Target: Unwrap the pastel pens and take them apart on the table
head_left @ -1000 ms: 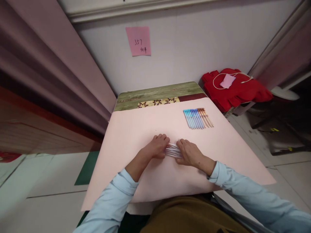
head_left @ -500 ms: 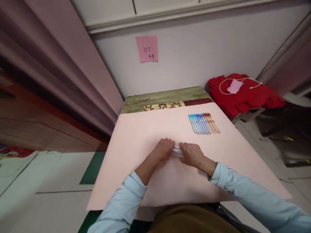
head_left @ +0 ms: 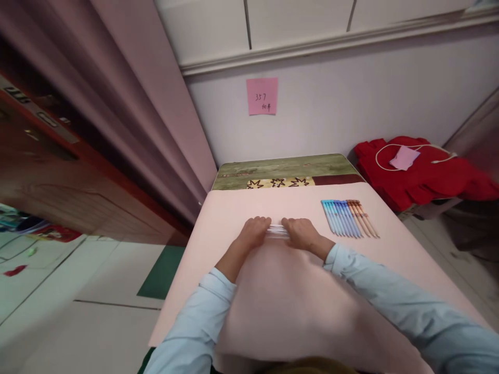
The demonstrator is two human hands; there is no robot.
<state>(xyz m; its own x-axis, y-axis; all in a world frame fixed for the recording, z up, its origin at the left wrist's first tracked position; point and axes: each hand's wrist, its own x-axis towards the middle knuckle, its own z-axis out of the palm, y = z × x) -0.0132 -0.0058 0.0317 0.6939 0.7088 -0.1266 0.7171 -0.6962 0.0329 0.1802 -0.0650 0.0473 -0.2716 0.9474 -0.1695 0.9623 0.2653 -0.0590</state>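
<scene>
My left hand [head_left: 255,231] is closed around one end of a bundle of thin whitish rods [head_left: 277,231]. The other end sits in my right hand [head_left: 302,234], also closed, with its thumb side facing the left hand. Only the short middle stretch of the bundle shows between the fists, so its exact kind is hidden. Both fists are over the pink-covered table [head_left: 234,208], with the rods lying crosswise. To the right of my right hand, a neat row of slim pens [head_left: 343,218] runs from turquoise through blue to brown.
A patterned green tabletop strip [head_left: 288,166] shows behind the pink cover. Red cloth [head_left: 413,182] with a white cable and a pink paper lies beyond the right edge. A mauve curtain [head_left: 163,104] and wooden door [head_left: 97,192] stand left. A pink note [head_left: 262,96] hangs on the wall.
Both hands, still gripping the bundle, have moved farther from me and slightly left over the table. The rods now lie more level across. The camera view has shifted, and the pen row looks unchanged.
</scene>
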